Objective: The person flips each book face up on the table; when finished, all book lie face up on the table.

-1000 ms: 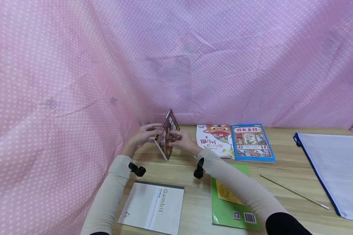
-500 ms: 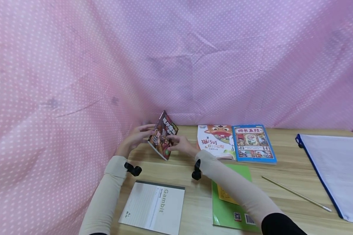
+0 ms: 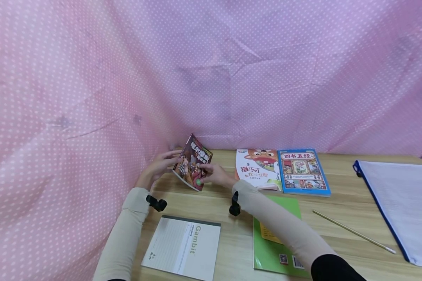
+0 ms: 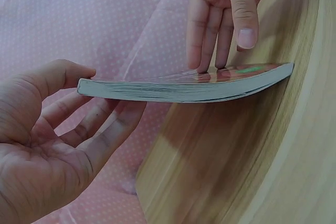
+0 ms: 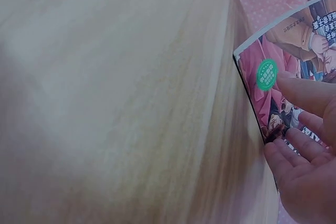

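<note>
Far left, the left hand point(image 3: 160, 164) pinches the tilted book point(image 3: 192, 163) by its left edge, and here's the right hand point(image 3: 218, 175), fingers extended, touching its cover from the right!

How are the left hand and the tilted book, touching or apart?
Touching. The left wrist view shows the left hand pinching the tilted book by its edge, thumb one side, fingers the other.

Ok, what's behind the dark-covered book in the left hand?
In the left wrist view, the left hand has fingers behind the book, with pink cloth and wooden table beyond. Its back cover is turned away, and the book hides those fingers' ends.
</note>
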### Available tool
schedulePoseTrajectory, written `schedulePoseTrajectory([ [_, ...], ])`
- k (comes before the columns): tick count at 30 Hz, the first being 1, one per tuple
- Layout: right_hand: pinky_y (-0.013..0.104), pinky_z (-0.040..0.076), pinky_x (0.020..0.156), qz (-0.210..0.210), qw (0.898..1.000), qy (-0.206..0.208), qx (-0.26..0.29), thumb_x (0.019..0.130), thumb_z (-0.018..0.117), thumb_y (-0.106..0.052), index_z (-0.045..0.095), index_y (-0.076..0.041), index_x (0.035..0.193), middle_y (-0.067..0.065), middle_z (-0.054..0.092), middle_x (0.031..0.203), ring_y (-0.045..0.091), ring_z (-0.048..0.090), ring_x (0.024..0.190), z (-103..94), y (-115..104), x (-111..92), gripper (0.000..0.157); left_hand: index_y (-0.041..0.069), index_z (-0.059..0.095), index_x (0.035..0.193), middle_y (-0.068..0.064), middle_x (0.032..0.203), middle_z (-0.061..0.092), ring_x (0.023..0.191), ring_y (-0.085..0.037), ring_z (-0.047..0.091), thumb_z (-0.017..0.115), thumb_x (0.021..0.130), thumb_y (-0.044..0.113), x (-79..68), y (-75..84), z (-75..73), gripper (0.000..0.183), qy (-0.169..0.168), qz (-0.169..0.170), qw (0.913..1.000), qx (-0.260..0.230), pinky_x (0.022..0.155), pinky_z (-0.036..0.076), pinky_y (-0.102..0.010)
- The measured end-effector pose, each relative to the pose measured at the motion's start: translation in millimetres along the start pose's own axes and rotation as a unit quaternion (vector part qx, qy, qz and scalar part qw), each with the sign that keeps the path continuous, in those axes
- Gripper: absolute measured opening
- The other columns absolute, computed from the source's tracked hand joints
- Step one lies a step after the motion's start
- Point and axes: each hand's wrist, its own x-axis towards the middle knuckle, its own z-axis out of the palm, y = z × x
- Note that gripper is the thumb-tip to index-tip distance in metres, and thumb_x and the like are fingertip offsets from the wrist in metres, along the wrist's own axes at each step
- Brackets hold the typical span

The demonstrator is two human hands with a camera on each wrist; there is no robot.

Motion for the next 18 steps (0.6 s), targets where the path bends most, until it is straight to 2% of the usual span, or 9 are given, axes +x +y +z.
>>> schedulePoseTrajectory([
  [5,0.043,0.041,0.119,-0.011,1.0,-0.009,-0.023,0.083,0.079,0.003,0.054,0.0,0.144,0.022,0.053,0.149,0.037,0.048,0.142,-2.0,2.5,0.4,0.066,0.005,0.04,0.155,-0.024,0.157,0.043,0.138,-0.037,0.047,0.055,0.105,0.013,-0.9,-6.0,-2.0,0.053,-0.003,0.001,1.0,0.006,0.112,0.044,-0.058],
  [9,0.043,0.049,0.111,-0.012,0.999,-0.017,-0.045,0.084,0.079,0.002,0.054,0.0,0.145,0.024,0.053,0.148,0.038,0.054,0.135,-4.2,4.0,-0.7,0.066,0.005,0.04,0.155,-0.027,0.154,0.045,0.136,-0.038,0.049,0.055,0.105,0.013,-2.1,-10.4,-2.6,0.053,0.001,0.0,0.9999,0.013,0.113,0.043,-0.059],
  [11,0.037,0.059,0.095,-0.015,0.998,-0.022,-0.059,0.084,0.08,0.001,0.054,0.0,0.144,0.025,0.056,0.145,0.032,0.067,0.113,-5.7,5.1,-1.1,0.066,0.005,0.041,0.155,-0.028,0.152,0.047,0.135,-0.038,0.049,0.055,0.105,0.014,-3.4,-11.8,-2.7,0.053,0.003,-0.003,0.9999,0.015,0.112,0.044,-0.059],
  [12,0.033,0.06,0.086,-0.016,0.997,-0.025,-0.066,0.084,0.08,0.0,0.054,0.0,0.144,0.025,0.057,0.144,0.029,0.068,0.101,-6.5,5.9,-1.2,0.065,0.005,0.04,0.155,-0.028,0.152,0.047,0.135,-0.038,0.05,0.056,0.105,0.014,-4.0,-12.7,-2.7,0.054,0.003,-0.004,0.9998,0.017,0.111,0.045,-0.058],
  [14,0.026,0.056,0.074,-0.022,0.996,-0.026,-0.087,0.084,0.081,-0.002,0.056,-0.001,0.144,0.025,0.059,0.142,0.025,0.064,0.09,-7.8,8.4,-1.0,0.065,0.006,0.041,0.155,-0.028,0.15,0.049,0.133,-0.036,0.052,0.057,0.104,0.015,-4.5,-14.2,-2.5,0.054,0.006,-0.009,0.9997,0.02,0.109,0.049,-0.055],
  [16,0.025,0.052,0.074,-0.026,0.994,-0.028,-0.099,0.084,0.082,-0.003,0.056,-0.002,0.143,0.025,0.059,0.142,0.023,0.062,0.091,-8.9,9.8,-1.0,0.065,0.007,0.041,0.155,-0.027,0.151,0.049,0.131,-0.034,0.053,0.058,0.104,0.016,-5.0,-15.4,-2.1,0.055,0.009,-0.012,0.9997,0.018,0.108,0.05,-0.053],
  [18,0.031,0.054,0.089,-0.027,0.994,-0.029,-0.106,0.083,0.082,-0.004,0.057,-0.003,0.143,0.025,0.057,0.145,0.03,0.061,0.112,-9.5,10.4,-1.7,0.065,0.007,0.042,0.155,-0.026,0.151,0.049,0.128,-0.03,0.055,0.059,0.103,0.015,-4.8,-16.9,-1.9,0.055,0.012,-0.014,0.9997,0.017,0.106,0.052,-0.051],
])
